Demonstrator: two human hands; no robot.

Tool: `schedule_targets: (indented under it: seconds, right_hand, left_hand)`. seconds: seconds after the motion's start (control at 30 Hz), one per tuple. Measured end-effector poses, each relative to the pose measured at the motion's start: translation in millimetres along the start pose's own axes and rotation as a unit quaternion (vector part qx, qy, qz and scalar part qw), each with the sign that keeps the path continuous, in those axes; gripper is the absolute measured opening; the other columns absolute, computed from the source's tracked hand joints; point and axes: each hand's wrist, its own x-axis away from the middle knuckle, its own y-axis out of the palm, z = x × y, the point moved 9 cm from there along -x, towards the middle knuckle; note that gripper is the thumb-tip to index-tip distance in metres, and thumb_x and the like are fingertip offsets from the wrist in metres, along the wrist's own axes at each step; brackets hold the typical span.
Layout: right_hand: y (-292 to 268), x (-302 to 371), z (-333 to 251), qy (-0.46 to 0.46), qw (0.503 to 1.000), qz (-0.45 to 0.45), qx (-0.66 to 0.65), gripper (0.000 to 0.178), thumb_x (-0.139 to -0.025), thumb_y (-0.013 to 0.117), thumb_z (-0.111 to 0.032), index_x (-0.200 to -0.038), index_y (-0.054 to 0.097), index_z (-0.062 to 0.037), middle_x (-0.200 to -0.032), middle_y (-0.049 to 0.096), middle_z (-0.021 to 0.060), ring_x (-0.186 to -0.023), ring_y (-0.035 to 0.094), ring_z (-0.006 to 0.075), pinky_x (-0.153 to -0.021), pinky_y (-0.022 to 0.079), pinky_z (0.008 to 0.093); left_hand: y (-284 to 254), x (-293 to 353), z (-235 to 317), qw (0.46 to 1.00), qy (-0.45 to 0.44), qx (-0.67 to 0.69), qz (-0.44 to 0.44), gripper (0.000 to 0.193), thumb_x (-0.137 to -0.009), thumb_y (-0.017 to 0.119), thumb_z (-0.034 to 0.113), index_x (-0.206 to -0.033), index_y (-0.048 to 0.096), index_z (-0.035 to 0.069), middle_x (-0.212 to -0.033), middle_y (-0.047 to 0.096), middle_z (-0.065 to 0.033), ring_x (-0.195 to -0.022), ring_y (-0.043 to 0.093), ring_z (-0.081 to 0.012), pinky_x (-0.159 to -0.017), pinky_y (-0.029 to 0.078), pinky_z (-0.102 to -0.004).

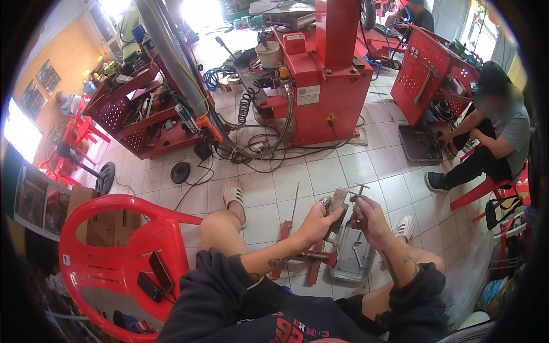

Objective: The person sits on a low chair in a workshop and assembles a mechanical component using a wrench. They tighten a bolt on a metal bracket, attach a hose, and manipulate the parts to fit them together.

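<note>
My left hand (319, 223) is closed around a flat, tan-grey block (338, 198), its thumb lying along the near side. Close beside it, my right hand (370, 218) pinches a small T-shaped metal part (359, 191) between thumb and fingers, the crossbar pointing up. Whether the part touches the block is too small to tell. Below both hands, a grey metal tray (343, 271) with wrenches (357, 251) in it rests on the floor between my feet. A red metal stand (313, 270) with a thin upright rod is next to the tray, partly hidden by my left forearm.
A red plastic chair (128, 201) with two phones stands at my left. Ahead are a red machine (329, 106), cables (257, 150) on the tiles and a red tool cart (131, 114). At right, a seated person (506, 137) works over a dark tray (420, 155).
</note>
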Motion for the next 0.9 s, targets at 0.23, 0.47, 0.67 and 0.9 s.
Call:
schedule_targets:
  seconds: [0.23,0.47,0.67,0.9]
  right_hand:
    - [-2.6,-0.8,0.5,-0.010,0.999,-0.022,0.038,0.025,-0.098,0.050,-0.013,-0.111,0.068,0.0010,-0.061,0.046,-0.0032,-0.057,0.050,0.0097,-0.059,0.045,0.0249]
    - [2.3,1.9,-3.7,-0.013,0.999,-0.040,0.030,0.025,-0.098,0.051,-0.013,-0.113,0.066,0.0007,-0.062,0.043,-0.0043,-0.058,0.047,0.0083,-0.062,0.048,0.0269]
    - [-4.2,-2.1,0.0,-0.035,0.995,-0.024,0.089,0.021,-0.100,0.058,-0.020,-0.107,0.067,-0.0021,-0.065,0.048,-0.0042,-0.059,0.050,0.0082,-0.062,0.049,0.0274]
    - [6.2,5.9,1.7,0.003,0.998,-0.022,0.051,0.022,-0.098,0.064,-0.022,-0.110,0.068,-0.0030,-0.065,0.050,-0.0044,-0.059,0.053,0.0077,-0.059,0.046,0.0236]
  left_hand:
    - [-2.3,0.4,1.6,1.000,-0.002,0.000,0.007,0.028,-0.102,0.060,0.025,-0.120,0.050,0.006,-0.092,0.062,-0.0007,-0.074,0.060,-0.0078,-0.063,0.052,-0.0252]
    - [-2.9,-1.2,-1.6,1.000,-0.006,0.005,0.004,0.028,-0.103,0.060,0.025,-0.121,0.050,0.006,-0.095,0.062,-0.0010,-0.076,0.059,-0.0076,-0.064,0.052,-0.0258]
    - [-5.8,-1.7,-0.5,1.000,0.007,0.002,0.012,0.028,-0.102,0.060,0.025,-0.119,0.051,0.005,-0.096,0.062,-0.0008,-0.078,0.058,-0.0070,-0.065,0.052,-0.0248]
    - [-2.0,3.0,0.5,1.000,-0.015,-0.006,0.001,0.029,-0.101,0.062,0.024,-0.121,0.052,0.005,-0.099,0.063,-0.0014,-0.086,0.059,-0.0078,-0.069,0.051,-0.0242]
